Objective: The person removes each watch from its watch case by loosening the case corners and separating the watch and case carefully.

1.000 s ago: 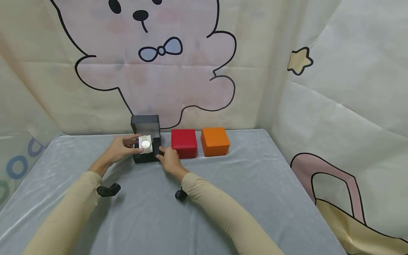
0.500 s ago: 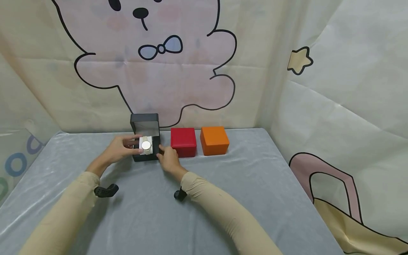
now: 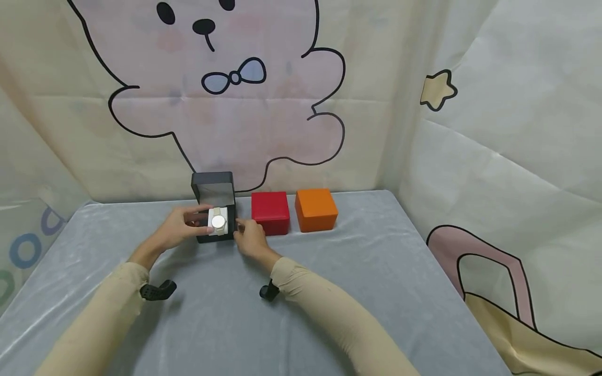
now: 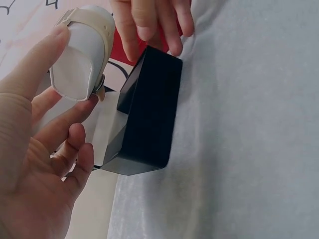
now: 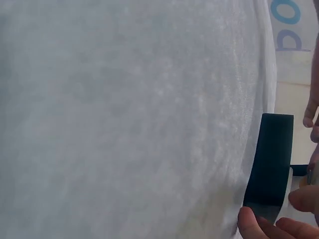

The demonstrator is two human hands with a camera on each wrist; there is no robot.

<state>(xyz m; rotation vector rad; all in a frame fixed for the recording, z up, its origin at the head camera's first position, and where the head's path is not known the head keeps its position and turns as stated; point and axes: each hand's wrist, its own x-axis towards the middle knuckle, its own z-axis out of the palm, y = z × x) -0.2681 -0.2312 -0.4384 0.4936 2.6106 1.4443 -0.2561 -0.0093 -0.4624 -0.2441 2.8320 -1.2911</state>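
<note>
A black watch box (image 3: 212, 178) stands with its lid raised at the back of the table. My left hand (image 3: 181, 227) pinches a white watch cushion between thumb and fingers. Strapped round that cushion is a cream-banded wristwatch (image 3: 218, 222) with a pale dial. The cushion is held above the box's lower part; in the left wrist view the white cushion (image 4: 75, 69) is apart from the box (image 4: 154, 114). My right hand (image 3: 252, 240) holds the box's right side, its thumb near the front corner in the right wrist view. Part of the box's inside is hidden.
A red box (image 3: 270, 213) stands just right of my right hand. Further right is an orange box (image 3: 316, 210). A grey cloth (image 3: 226, 318) covers the table, and a printed curtain (image 3: 277, 125) hangs behind its back edge.
My left hand has shifted slightly right with the watch and its cushion, over the box. The fingers of my right hand have moved a little at the box's right side.
</note>
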